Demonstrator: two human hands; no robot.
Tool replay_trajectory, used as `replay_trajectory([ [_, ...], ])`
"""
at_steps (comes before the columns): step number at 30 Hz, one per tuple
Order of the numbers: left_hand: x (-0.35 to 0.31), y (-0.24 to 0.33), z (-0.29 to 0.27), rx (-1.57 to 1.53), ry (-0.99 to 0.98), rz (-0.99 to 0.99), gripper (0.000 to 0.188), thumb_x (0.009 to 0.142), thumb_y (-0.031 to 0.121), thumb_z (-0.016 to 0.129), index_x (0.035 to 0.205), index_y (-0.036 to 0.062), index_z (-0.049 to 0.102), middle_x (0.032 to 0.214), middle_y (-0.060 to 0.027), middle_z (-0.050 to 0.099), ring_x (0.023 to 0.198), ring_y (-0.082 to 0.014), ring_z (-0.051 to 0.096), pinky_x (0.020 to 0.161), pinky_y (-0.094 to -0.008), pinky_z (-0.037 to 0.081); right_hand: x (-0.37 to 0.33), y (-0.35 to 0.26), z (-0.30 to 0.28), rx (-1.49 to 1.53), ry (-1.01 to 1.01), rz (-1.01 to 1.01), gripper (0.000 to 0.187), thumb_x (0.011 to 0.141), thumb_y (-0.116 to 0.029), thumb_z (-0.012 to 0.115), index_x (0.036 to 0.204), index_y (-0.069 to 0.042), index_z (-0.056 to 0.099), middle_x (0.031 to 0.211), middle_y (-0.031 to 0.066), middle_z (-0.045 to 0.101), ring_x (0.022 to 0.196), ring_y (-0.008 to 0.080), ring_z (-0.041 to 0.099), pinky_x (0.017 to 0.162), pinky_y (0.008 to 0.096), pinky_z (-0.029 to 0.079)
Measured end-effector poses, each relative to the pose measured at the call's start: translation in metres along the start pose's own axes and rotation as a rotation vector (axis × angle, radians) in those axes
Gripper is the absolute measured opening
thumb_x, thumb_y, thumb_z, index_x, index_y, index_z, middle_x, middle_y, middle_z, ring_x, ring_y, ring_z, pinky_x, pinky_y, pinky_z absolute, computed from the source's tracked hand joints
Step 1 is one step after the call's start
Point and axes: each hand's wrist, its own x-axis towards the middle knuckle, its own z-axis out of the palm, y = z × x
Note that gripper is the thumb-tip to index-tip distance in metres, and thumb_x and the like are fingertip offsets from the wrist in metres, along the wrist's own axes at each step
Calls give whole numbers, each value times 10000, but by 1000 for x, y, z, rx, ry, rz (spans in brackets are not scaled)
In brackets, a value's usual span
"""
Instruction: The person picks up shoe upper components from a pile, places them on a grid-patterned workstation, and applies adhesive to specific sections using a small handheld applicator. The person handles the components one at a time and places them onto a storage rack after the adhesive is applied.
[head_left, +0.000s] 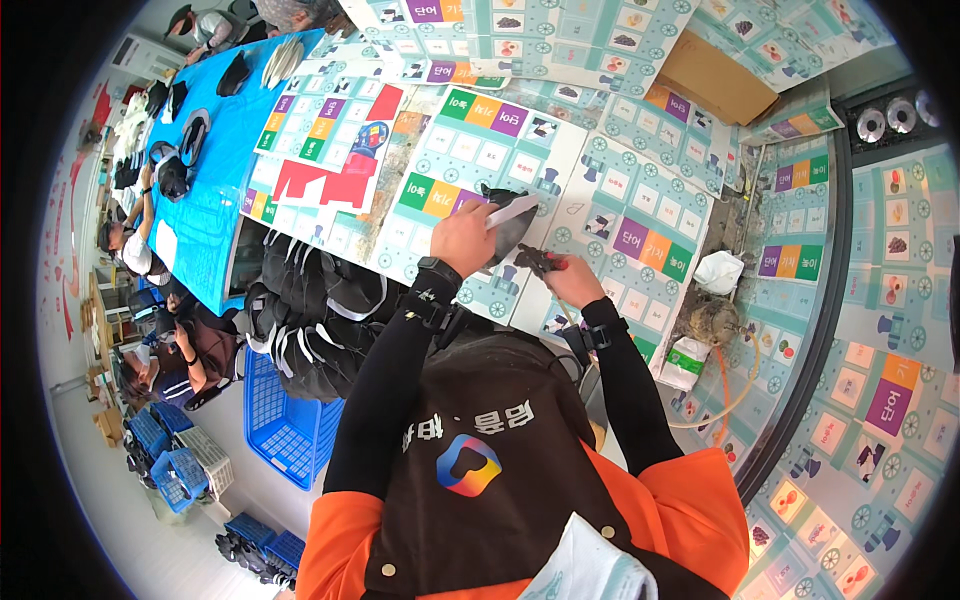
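My left hand is closed on a black shoe upper above the patterned table covering. A white strip crosses the upper beside my fingers. To the right, my right hand grips a small dark hand tool with a bit of red at its grip. The tool's tip points toward the upper, close to its lower edge. What kind of tool it is cannot be made out. A thin pale hose runs in a loop right of my right forearm.
Many black shoe uppers hang stacked left of my arm, above a blue crate. People work by a blue-covered table at far left. Right lie a white packet, a crumpled white wad and a cardboard box.
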Motion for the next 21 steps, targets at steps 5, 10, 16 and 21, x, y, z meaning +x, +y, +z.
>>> replay_trajectory([
  [5, 8, 5, 2, -11, -28, -8, 292, 895, 191, 651, 1161, 88, 713, 1089, -116, 699, 929, -363, 695, 812, -462, 566, 0, 4, 2, -45, 91, -12, 358, 825, -221, 615, 1120, -56, 733, 902, 272, 697, 907, 472, 656, 798, 484, 526],
  [10, 12, 6, 2, 2, -52, -25, 285, 902, 201, 638, 1151, 85, 712, 1075, -124, 696, 929, -372, 693, 810, -473, 564, -1, 4, 3, -78, 17, -31, 310, 827, -217, 609, 1045, -30, 725, 892, 280, 689, 916, 483, 647, 801, 511, 520],
  [16, 19, 7, 3, 7, -56, -38, 272, 910, 206, 625, 1138, 87, 713, 1048, -138, 697, 915, -381, 692, 810, -490, 563, 3, 9, 6, -36, 217, -104, 284, 826, -208, 606, 1017, -26, 711, 878, 293, 678, 907, 496, 639, 795, 551, 509],
  [21, 29, 11, 3, 71, -88, -39, 221, 914, 238, 628, 1056, 94, 720, 1010, -135, 695, 875, -385, 697, 772, -502, 564, 5, 4, 6, -131, 310, -105, 245, 843, -204, 597, 1007, -50, 694, 855, 281, 679, 898, 491, 644, 787, 567, 506],
])
